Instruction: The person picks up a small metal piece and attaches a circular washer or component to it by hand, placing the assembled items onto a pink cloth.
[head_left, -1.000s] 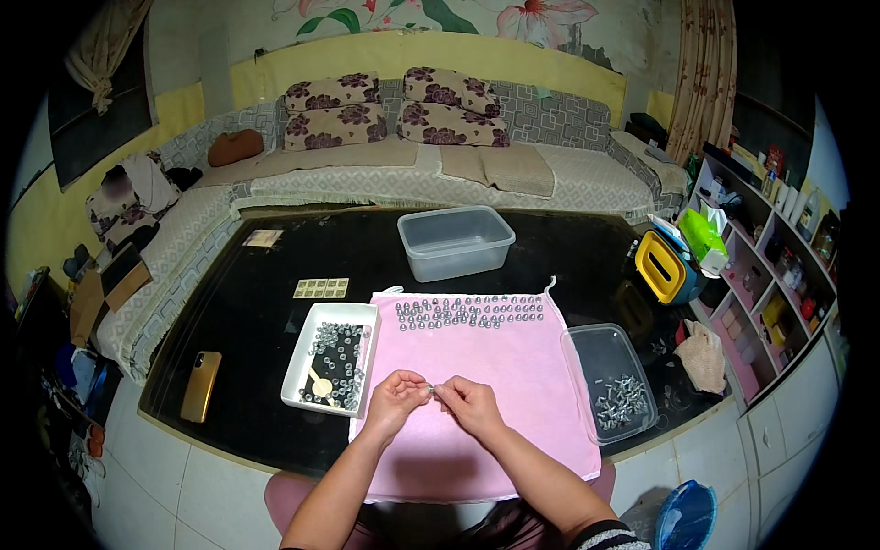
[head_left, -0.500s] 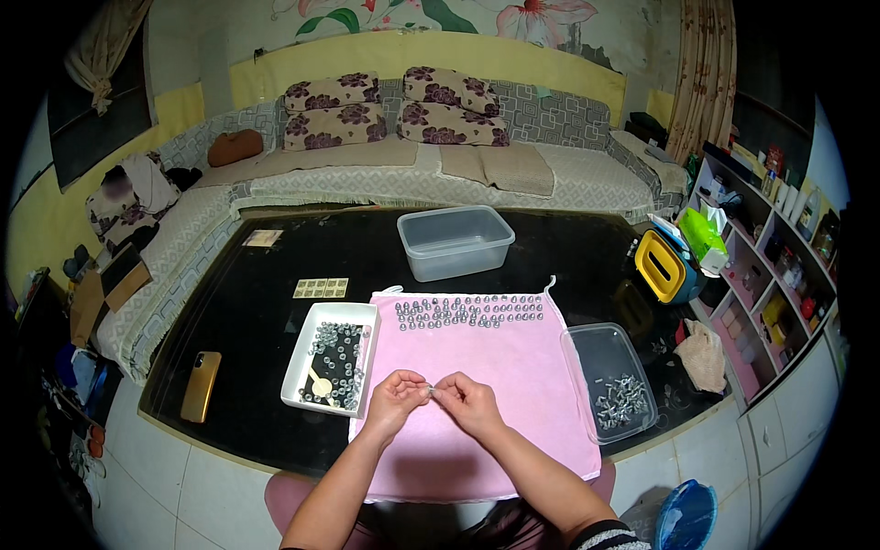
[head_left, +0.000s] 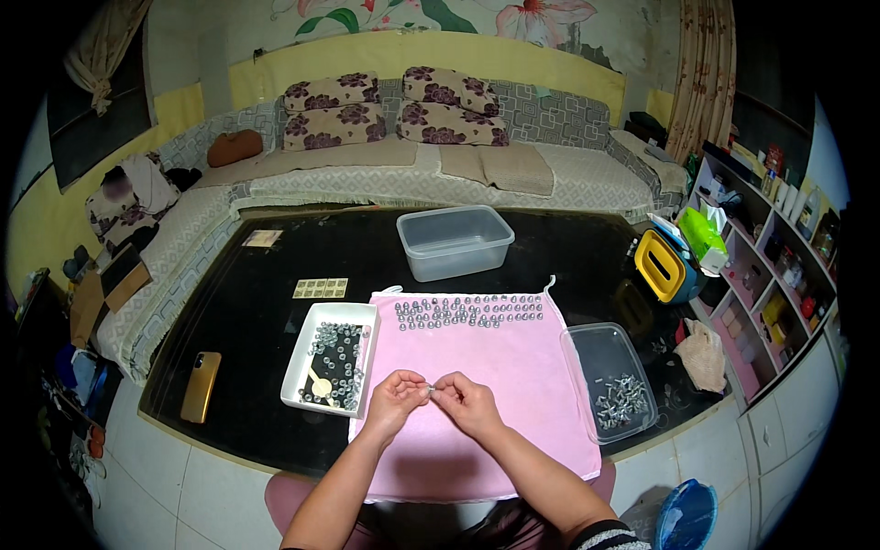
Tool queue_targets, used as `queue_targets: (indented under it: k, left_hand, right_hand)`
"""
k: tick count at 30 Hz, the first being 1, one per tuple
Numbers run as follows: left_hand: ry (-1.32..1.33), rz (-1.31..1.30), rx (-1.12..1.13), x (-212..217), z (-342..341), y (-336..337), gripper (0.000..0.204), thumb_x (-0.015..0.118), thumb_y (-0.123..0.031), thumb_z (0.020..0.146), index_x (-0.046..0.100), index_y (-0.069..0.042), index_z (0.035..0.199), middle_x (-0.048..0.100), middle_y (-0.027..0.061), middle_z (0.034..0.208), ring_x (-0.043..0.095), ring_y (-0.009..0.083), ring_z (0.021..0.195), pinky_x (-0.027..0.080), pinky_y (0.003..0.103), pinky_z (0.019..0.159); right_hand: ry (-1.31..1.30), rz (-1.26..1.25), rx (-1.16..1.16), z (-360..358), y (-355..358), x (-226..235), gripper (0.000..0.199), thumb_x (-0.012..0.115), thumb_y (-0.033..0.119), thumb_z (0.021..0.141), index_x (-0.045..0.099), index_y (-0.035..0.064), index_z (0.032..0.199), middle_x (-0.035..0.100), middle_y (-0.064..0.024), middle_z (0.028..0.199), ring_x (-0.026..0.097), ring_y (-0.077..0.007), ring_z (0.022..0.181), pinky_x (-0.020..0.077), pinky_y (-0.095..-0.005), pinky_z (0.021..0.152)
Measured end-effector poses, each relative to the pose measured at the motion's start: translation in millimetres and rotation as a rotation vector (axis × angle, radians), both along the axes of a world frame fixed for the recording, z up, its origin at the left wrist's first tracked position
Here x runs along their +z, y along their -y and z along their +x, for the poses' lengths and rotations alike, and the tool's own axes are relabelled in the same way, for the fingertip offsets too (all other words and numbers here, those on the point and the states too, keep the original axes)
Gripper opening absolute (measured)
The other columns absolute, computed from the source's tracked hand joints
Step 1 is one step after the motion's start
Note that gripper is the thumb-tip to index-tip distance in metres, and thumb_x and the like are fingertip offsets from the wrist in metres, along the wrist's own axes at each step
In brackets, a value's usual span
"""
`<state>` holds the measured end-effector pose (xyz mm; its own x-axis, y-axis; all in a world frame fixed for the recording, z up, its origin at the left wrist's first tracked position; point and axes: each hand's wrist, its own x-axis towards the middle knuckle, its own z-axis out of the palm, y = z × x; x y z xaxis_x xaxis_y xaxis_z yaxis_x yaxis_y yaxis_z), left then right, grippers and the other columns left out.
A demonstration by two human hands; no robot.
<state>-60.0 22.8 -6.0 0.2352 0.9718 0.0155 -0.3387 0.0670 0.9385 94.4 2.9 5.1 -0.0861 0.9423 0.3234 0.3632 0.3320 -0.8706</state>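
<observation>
From my head camera, my left hand (head_left: pixel 394 401) and right hand (head_left: pixel 466 401) meet fingertip to fingertip, pinching a tiny metal piece (head_left: pixel 429 390) between them above the pink cloth (head_left: pixel 486 367) on the table (head_left: pixel 257 312), beside the white tray (head_left: pixel 332 356).

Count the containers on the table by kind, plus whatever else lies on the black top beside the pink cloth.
White rectangular tray with small metal parts: 1
Clear plastic tubs: 2, one empty, one shallow with screws
Gold phone: 1
Small card sheets: 2, and
Total: 6
Both hands, left hand and right hand, pinch one small part over the pink cloth.
</observation>
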Motion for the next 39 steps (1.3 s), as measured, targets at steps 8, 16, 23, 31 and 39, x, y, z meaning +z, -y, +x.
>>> queue_targets:
  k: [8,16,23,31,39]
  left_hand:
    - [0.002,0.002,0.000,2.1,0.7,0.8,0.016,0.060,0.000,0.077,0.052,-0.001,0.091,0.057,0.0070,0.081,0.057,0.0116,0.072,0.048,0.023,0.068]
    - [0.010,-0.001,-0.009,1.9,0.9,0.3,0.016,0.060,0.000,0.077,0.052,-0.002,0.091,0.057,0.0067,0.082,0.056,0.0111,0.073,0.049,0.022,0.068]
    - [0.015,0.000,-0.007,1.5,0.9,0.7,0.016,0.060,0.000,0.077,0.052,-0.001,0.091,0.057,0.0070,0.081,0.057,0.0112,0.073,0.049,0.022,0.068]
    - [0.005,-0.007,-0.008,5.2,1.5,1.9,0.016,0.060,0.000,0.077,0.052,-0.001,0.092,0.057,0.0071,0.081,0.057,0.0118,0.073,0.049,0.023,0.068]
    - [0.002,-0.003,-0.003,1.9,1.5,0.5,0.016,0.059,0.000,0.078,0.052,-0.001,0.092,0.057,0.0072,0.081,0.057,0.0118,0.073,0.048,0.023,0.068]
  right_hand:
    - [0.100,-0.008,-0.023,1.9,0.5,1.7,0.020,0.062,0.022,0.078,0.056,0.0055,0.086,0.058,-0.0074,0.064,0.056,-0.0154,0.054,0.0438,-0.0266,0.050]
    - [0.095,-0.023,-0.003,3.2,-1.7,-3.2,0.019,0.062,0.022,0.077,0.056,0.0055,0.086,0.059,-0.0065,0.065,0.056,-0.0150,0.054,0.0440,-0.0263,0.050]
    - [0.187,0.024,-0.040,2.9,-0.9,-0.4,0.021,0.062,0.024,0.077,0.056,0.0058,0.086,0.059,-0.0081,0.066,0.057,-0.0171,0.055,0.0441,-0.0285,0.049]
    - [0.165,0.031,-0.063,2.1,1.6,4.6,0.020,0.061,0.025,0.077,0.056,0.0067,0.084,0.059,-0.0087,0.065,0.058,-0.0205,0.056,0.0444,-0.0312,0.049]
    - [0.217,0.085,-0.050,3.5,-0.1,0.4,0.019,0.061,0.023,0.078,0.055,0.0062,0.083,0.058,-0.0084,0.064,0.058,-0.0199,0.055,0.0445,-0.0307,0.049]
